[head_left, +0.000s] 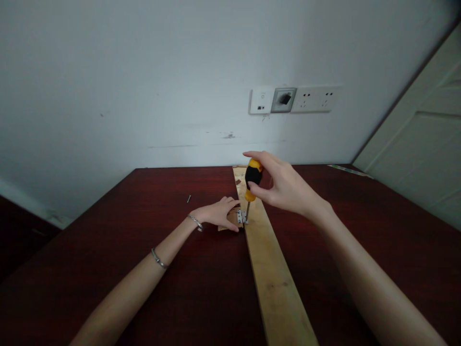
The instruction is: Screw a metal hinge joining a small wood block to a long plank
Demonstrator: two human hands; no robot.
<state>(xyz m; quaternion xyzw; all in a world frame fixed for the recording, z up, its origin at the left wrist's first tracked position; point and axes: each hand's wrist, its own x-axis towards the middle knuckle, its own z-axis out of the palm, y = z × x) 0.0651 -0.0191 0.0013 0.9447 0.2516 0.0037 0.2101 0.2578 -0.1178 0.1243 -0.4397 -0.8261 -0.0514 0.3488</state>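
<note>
My right hand (275, 182) grips a yellow-and-black screwdriver (253, 177) by its handle, with the shaft pointing down. The tip meets the right leaf of a small metal hinge (239, 216) lying across the seam between two pieces of wood. On the left of that seam, my left hand (219, 213) holds a small wooden block (234, 219), fingers at its far side and thumb along its near side. A long pale wooden plank (273, 269) lies under the hinge's right leaf. Whether a screw sits under the screwdriver tip is too small to tell.
A loose screw (189, 198) lies on the dark red tabletop (162, 187), left of my left hand. Behind the table rises a white wall with switch and socket plates (311, 99). A thin strip (349, 170) lies near the back right edge, close to a pale door (425, 120).
</note>
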